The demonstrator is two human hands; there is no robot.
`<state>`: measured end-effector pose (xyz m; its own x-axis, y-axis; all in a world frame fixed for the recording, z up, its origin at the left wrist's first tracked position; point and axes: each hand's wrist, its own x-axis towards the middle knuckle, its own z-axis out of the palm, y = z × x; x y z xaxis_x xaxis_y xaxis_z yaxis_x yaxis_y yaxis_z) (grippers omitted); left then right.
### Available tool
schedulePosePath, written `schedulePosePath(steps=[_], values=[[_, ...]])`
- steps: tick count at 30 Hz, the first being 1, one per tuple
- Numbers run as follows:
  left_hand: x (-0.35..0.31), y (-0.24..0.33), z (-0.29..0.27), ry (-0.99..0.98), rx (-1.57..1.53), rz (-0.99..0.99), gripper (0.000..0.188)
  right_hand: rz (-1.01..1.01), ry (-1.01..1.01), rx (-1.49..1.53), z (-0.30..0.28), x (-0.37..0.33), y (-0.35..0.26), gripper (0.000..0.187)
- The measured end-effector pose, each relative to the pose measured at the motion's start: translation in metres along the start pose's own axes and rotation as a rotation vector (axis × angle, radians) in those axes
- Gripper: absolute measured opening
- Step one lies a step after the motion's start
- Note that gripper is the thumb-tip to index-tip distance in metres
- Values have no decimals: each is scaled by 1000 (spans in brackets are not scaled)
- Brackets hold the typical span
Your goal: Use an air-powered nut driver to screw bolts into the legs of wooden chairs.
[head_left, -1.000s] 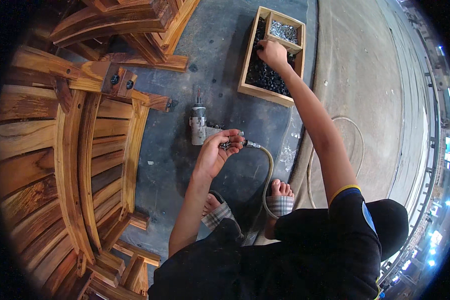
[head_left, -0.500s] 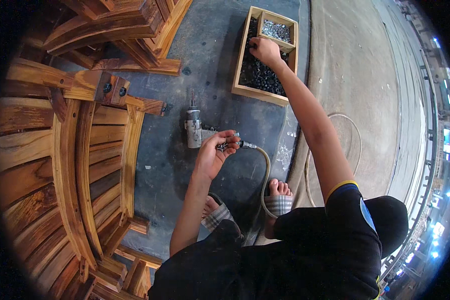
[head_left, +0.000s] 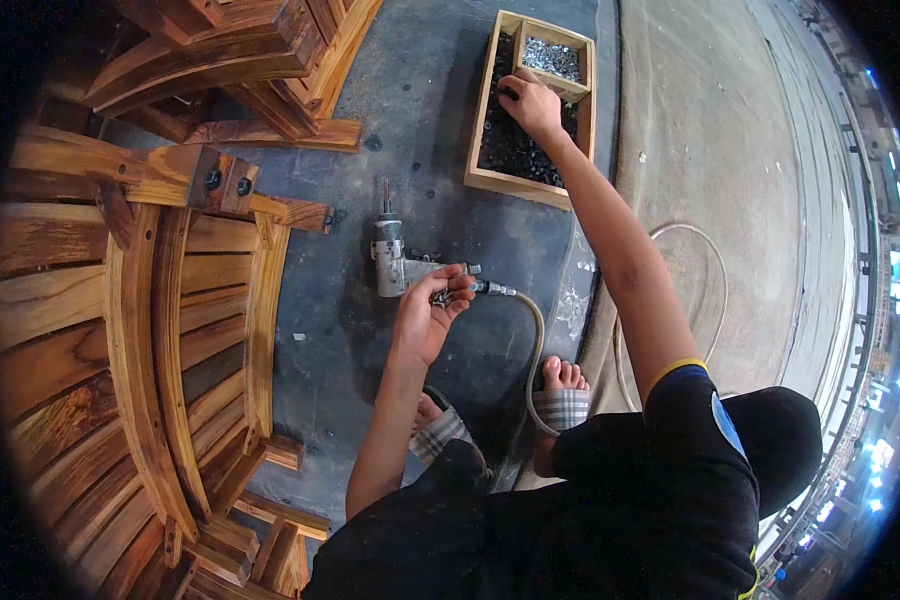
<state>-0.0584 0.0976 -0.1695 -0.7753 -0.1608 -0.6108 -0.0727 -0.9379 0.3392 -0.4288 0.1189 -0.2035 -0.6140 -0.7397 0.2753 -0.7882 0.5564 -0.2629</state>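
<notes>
From where I stand, the step in hand looks like picking small parts out of the wooden box, which sits on the dark floor ahead of the person and a little to the right. The right hand reaches into its larger compartment, among the black fasteners, just beside the divider of the smaller compartment of silver hardware. Its fingers curl downward with the thumb side near them; whether they grip a piece I cannot tell. The left hand is turned partly palm up, its fingers curled in over a few small metal fasteners, too small to sort by kind from here. It hovers in front of the handle of a pneumatic driver, which lies on the floor, bit pointing away from the person, its hose curving back toward the feet. To the left stands a slatted wooden furniture frame, two dark bolt heads showing at its corner. As I judge it, the next move calls for a fingertip pinch on a loose black piece, lifted clear of the divider, while the left palm stays cupped so nothing spills.
</notes>
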Motion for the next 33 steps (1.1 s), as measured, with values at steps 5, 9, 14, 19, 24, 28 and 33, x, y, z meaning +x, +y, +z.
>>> schedulePosePath(steps=[5, 9, 14, 19, 24, 28, 33], values=[[0, -3, -2, 16, -21, 3, 30, -5, 50, 1, 5, 1, -2, 22], [1, -4, -7, 20, -38, -1, 30, 9, 56, -14, 11, 2, -5, 21], [1, -8, -7, 53, -52, -5, 29, 22, 55, -64, 11, 2, -5, 20], [-4, -8, -7, 81, -13, 3, 27, 87, 26, -48, -11, -6, -5, 18], [0, -2, -31, -226, -62, 34, 28, 180, 64, -56, -44, -43, -33, 18], [7, 10, 11, 13, -87, 61, 31, 121, -174, 593, -106, -87, -83, 14], [29, 24, 41, -51, -125, 9, 32, -330, -477, 486, -122, -101, -133, 14]])
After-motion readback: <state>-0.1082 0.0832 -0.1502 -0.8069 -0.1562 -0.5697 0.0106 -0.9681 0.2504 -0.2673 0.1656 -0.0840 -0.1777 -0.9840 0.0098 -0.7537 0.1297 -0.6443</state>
